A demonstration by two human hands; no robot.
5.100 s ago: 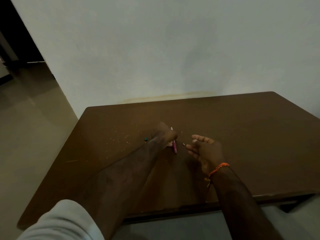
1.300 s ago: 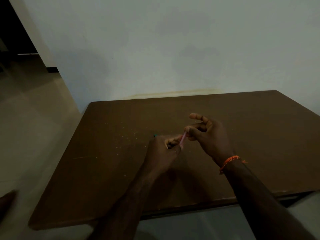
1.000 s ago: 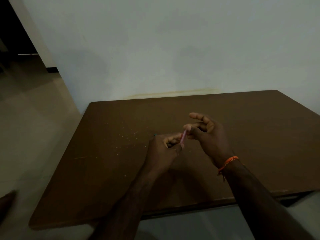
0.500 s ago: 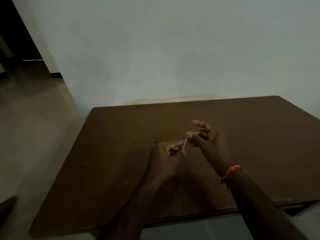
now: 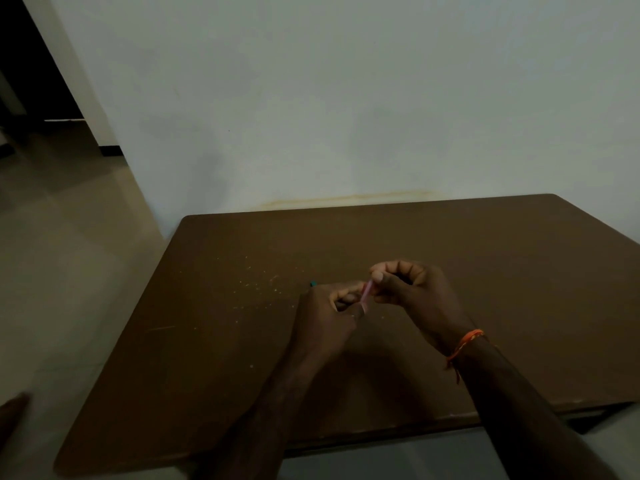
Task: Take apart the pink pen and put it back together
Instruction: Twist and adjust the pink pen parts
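One slim pink plastic pen [image 5: 366,294], held above the middle of one dark brown wooden table [image 5: 519,271], tilted with its upper end leaning right and far. Two bare hands on it. Left hand [image 5: 329,313] at the lower end, fingers [image 5: 346,292] curled closed around the barrel, thumb side up. Right hand [image 5: 415,292] at the upper end, fingers [image 5: 378,277] pinched tight on the tip of the pen, remaining ones folded into the palm. Both hands touching or nearly touching each other around the pen, only a short pink stretch visible between them; too dim to tell whether the pen is in one piece or in parts. One thin orange thread bracelet [image 5: 465,344] on the right wrist, a loose end hanging down. One small teal object [image 5: 314,283] lying on the table just left of and beyond the left hand, too small to identify. A scatter of pale specks [image 5: 256,289] on the table surface farther left, too many and too faint to count. One plain pale wall [image 5: 346,98] behind the far edge of the table, with a yellowish stain [image 5: 346,199] along its base. Beige tiled floor [image 5: 69,271] to the left, a dark doorway [image 5: 27,64] at the far left corner.
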